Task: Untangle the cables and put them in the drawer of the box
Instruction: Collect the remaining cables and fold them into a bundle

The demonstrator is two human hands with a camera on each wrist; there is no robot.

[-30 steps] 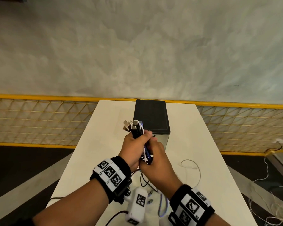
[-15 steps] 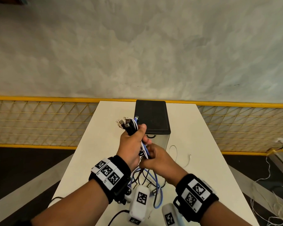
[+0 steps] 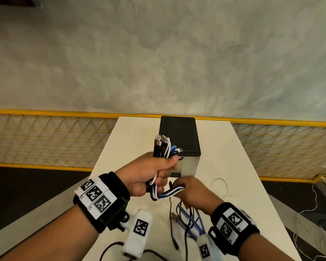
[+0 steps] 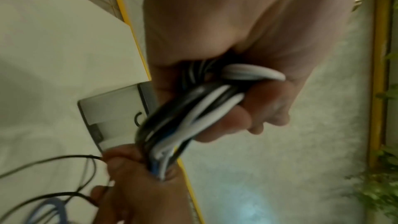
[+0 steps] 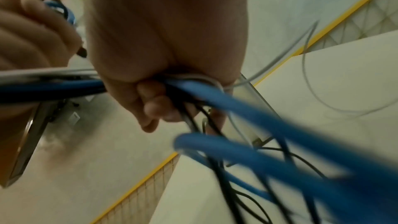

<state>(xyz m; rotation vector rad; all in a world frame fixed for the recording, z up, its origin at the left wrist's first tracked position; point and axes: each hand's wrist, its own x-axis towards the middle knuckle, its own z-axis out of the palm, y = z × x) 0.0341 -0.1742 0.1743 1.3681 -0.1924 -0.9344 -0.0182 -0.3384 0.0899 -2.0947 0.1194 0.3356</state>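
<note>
While the head view looks down on the white surface [image 3: 124,147], the left hand [image 3: 149,174] is fisted round a bundle of cables [image 3: 163,146], plug ends sticking up out of the fist just in front of the black-topped box [image 3: 179,136]. Right hand [image 3: 192,191] sits just below the box front, fingers curled round the white, black and blue strands running out of the left fist. Loose black and blue lengths hang from it to the surface nearer the person than the box. A thin white cable loop [image 3: 219,186] lies right of the box. Box drawer looks shut, handle partly hidden by the left hand.

Left wrist view, blurred: left hand [image 4: 247,54] clenched on black and white cables [image 4: 193,111]; box front [image 4: 116,106] with its small curved handle just behind them; right hand [image 4: 137,176] below, gripping the same strands.

Right wrist view, blurred: right hand [image 5: 163,43] closed on blue, black and white cables [image 5: 237,108]; left hand [image 5: 32,37] at left edge gripping the bundle; box edge behind, hard to make out.
</note>
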